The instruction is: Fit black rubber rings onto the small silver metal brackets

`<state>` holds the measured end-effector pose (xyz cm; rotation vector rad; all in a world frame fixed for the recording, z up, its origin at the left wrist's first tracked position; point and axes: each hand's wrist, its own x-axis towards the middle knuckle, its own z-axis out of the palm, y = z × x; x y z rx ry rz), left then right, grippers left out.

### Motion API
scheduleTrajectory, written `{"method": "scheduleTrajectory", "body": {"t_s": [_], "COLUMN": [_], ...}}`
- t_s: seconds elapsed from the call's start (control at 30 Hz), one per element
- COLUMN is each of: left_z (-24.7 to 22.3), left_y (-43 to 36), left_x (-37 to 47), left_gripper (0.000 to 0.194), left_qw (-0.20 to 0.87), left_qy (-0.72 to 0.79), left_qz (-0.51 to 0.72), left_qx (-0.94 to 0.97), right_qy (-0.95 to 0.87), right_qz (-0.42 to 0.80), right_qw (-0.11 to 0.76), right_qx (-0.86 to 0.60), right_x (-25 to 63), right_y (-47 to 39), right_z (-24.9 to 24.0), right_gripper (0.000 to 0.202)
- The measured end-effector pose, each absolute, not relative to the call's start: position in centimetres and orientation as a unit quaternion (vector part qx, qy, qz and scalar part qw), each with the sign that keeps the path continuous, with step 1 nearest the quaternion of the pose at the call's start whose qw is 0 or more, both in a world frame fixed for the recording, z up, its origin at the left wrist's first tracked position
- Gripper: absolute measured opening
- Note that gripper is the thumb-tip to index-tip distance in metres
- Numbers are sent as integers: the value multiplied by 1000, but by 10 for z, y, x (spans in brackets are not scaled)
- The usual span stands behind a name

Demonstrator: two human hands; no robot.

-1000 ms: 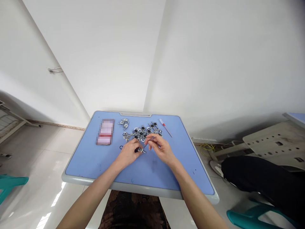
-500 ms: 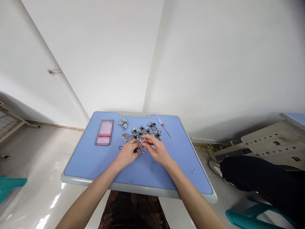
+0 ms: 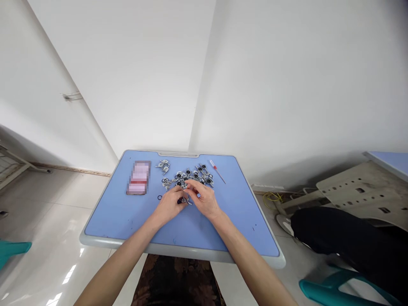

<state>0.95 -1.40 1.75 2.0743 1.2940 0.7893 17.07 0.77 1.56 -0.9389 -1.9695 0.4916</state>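
Over the near middle of the blue table (image 3: 210, 236), my left hand (image 3: 170, 205) is closed around a small metal fitting (image 3: 188, 202) that has a dark part on it. My right hand (image 3: 204, 200) is bent in beside it, thumb and fingertips drawn together at the fitting; what they pinch, if anything, is too small to make out. Just beyond both hands lies a pile of similar metal fittings (image 3: 196, 175), many with black round parts. A thin black ring (image 3: 160, 197) rests left of my left hand.
A smaller cluster of metal fittings (image 3: 163, 165) lies at the back. Left of it is a phone-like flat object (image 3: 139, 177), blurred out. A screwdriver (image 3: 217, 171) with a red and clear handle lies right of the pile. At right, a person's dark-clothed leg (image 3: 331, 238) is near the table.
My right hand has shifted slightly left, closer to the left hand and the fitting. The left hand keeps its hold. The whole view has moved a little.
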Motion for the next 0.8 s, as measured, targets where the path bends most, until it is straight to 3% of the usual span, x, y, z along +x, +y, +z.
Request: {"method": "scheduleTrajectory", "body": {"t_s": [0.17, 0.4, 0.63, 0.8], "left_z": [17, 16, 13, 12], "left_y": [-14, -13, -13, -12], "left_x": [10, 9, 10, 9], "left_gripper": [11, 14, 12, 13], "left_qw": [281, 284, 288, 287], "left_qy": [486, 483, 481, 479], "left_qz": [301, 300, 306, 305], "left_qx": [771, 772, 769, 771], "right_qy": [-811, -782, -816, -790], "right_qz": [224, 192, 235, 190], "right_qw": [434, 453, 416, 456], "right_qx": [-322, -382, -324, -364], "right_x": [173, 171, 174, 169], "right_y": [5, 10, 6, 12], "right_z": [26, 17, 26, 22], "right_gripper": [32, 16, 38, 26]}}
